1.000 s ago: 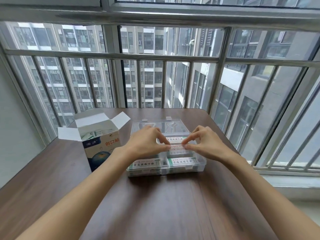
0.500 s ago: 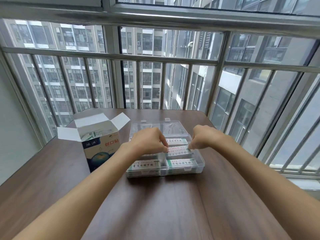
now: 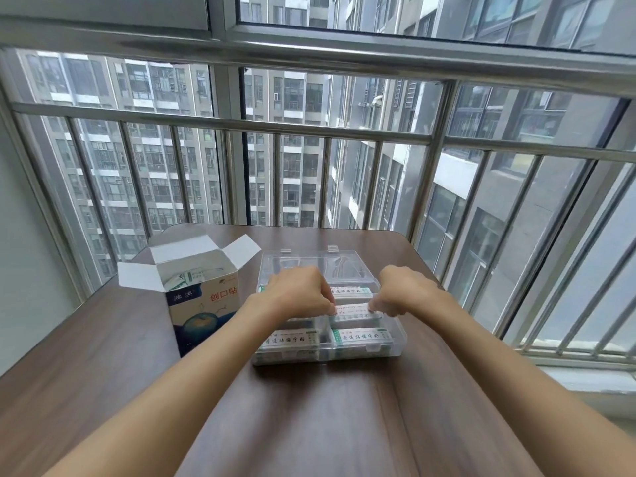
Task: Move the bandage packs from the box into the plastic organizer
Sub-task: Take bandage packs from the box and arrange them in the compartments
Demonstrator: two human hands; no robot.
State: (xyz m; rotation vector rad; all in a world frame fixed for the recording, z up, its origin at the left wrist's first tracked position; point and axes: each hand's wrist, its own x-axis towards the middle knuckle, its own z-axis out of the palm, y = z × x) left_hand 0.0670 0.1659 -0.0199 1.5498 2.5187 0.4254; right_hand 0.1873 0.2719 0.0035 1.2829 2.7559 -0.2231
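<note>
Both hands are over the clear plastic organizer (image 3: 395,333), knuckles up and fingers curled down. Left hand (image 3: 297,294) and right hand (image 3: 404,292) each pinch one end of a white bandage pack (image 3: 352,309) with fingertips, the left at its left end and the right at its right end. This pack lies across the middle compartment on the organizer's right side; whether it is seated in the compartment or held just above it cannot be told.

More bandage packs (image 3: 359,337) with green edging and printed characters fill the near compartments, and another shows in the far right one, behind the held pack. The organizer's transparent lid (image 3: 309,261) lies open behind it, flat on the table (image 3: 309,425).

Just to the left of the organizer stands the cardboard box (image 3: 203,304), upright with its top flaps spread open. Its front is blue and white with red characters, and a few packs show inside its mouth. Both stand on a dark wood-grain table set against a barred window (image 3: 309,132) that looks out on tall apartment blocks.
</note>
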